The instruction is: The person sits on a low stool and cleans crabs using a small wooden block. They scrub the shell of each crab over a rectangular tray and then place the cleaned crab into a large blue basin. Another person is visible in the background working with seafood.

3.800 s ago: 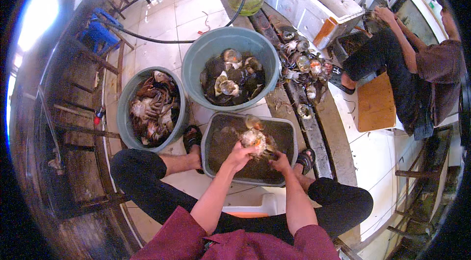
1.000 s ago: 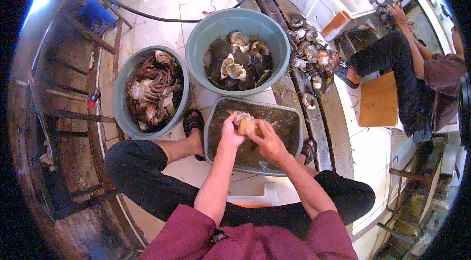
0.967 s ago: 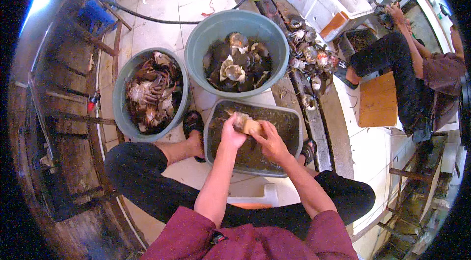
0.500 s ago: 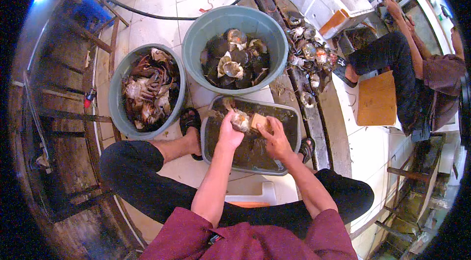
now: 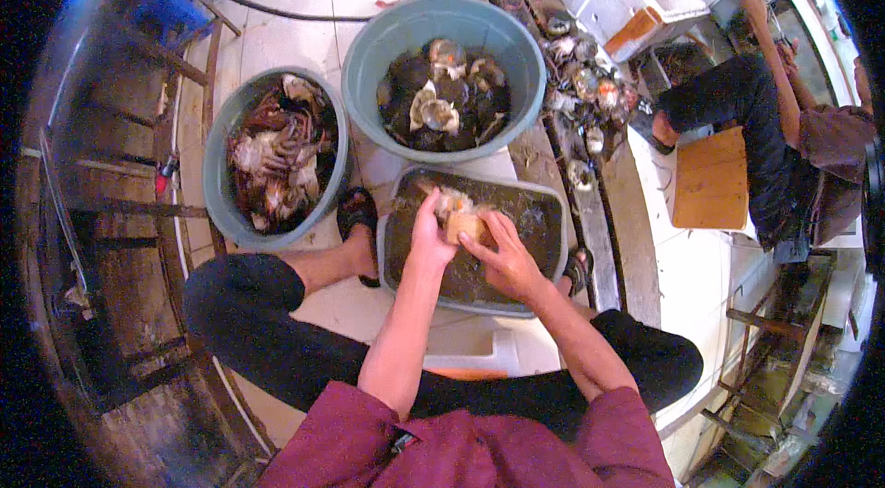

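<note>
Crab [image 5: 454,201] held under block [image 5: 466,227] over tub [image 5: 564,230]

The work appears to be caught partway through one piece. The crab is gripped by the left hand [image 5: 431,230], with the fingers wrapped along its near side, while the tan block is pinched by the thumb and fingers of the right hand [image 5: 507,259]. Part of the crab is covered by the block, which seems to be pressed against it as if for scrubbing; how clean the surface is cannot be told, since much of it is hidden.

As for what is done and what is left, only a guess can be offered. Pale and dark shells [image 5: 433,115] are held in the large bucket [image 5: 442,20], and legs and bodies [image 5: 275,152] are piled in the small bucket [image 5: 218,170]. More pieces are heaped in a pile [image 5: 590,87]. Which of these have been handled and which are waiting is not shown, but much work could well be left.

The crab is found between the hands, above the murky water [image 5: 452,278]. The large bucket is set just beyond the hands, the small bucket to their left, and the pile ahead of them to the right. Farther to the right of the hands, a co-worker [image 5: 784,133] is seated.
</note>
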{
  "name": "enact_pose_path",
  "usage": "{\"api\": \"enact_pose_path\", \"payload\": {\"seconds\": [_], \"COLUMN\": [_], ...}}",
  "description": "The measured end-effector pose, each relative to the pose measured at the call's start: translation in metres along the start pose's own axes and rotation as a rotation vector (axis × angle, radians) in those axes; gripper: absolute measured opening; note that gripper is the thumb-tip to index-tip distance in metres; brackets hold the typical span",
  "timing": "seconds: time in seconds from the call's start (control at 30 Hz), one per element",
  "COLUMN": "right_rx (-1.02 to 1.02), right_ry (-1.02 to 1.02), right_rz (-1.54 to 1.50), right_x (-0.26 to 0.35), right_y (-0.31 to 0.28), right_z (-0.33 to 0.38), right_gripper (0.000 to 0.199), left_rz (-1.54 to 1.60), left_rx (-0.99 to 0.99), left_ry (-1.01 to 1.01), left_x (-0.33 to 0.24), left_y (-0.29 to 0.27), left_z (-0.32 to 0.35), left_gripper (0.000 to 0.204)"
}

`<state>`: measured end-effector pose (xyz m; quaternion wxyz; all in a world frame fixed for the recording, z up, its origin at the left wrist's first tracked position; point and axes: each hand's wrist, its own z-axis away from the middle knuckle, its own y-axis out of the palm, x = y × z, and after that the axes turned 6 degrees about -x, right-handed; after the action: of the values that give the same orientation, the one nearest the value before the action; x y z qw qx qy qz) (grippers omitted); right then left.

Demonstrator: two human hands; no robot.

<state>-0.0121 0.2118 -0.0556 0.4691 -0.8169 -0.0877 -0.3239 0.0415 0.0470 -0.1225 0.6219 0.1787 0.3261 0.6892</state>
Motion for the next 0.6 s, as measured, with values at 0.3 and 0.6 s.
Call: {"api": "enact_pose_path", "payload": {"seconds": [0.3,0.6], "right_rx": [-0.04,-0.132], "right_ry": [0.065,0.154], "right_rz": [0.054,0.101], "right_x": [-0.026,-0.019], "right_y": [0.002,-0.018], "right_z": [0.019,0.002], "right_gripper": [0.075,0.063], "left_rz": [-0.151,-0.403], "left_rx": [-0.066,-0.198], "left_ry": [0.01,0.146], "left_x": [-0.007,-0.014], "left_y": [0.008,0.01], "left_z": [-0.004,0.005], "left_gripper": [0.029,0.031]}}
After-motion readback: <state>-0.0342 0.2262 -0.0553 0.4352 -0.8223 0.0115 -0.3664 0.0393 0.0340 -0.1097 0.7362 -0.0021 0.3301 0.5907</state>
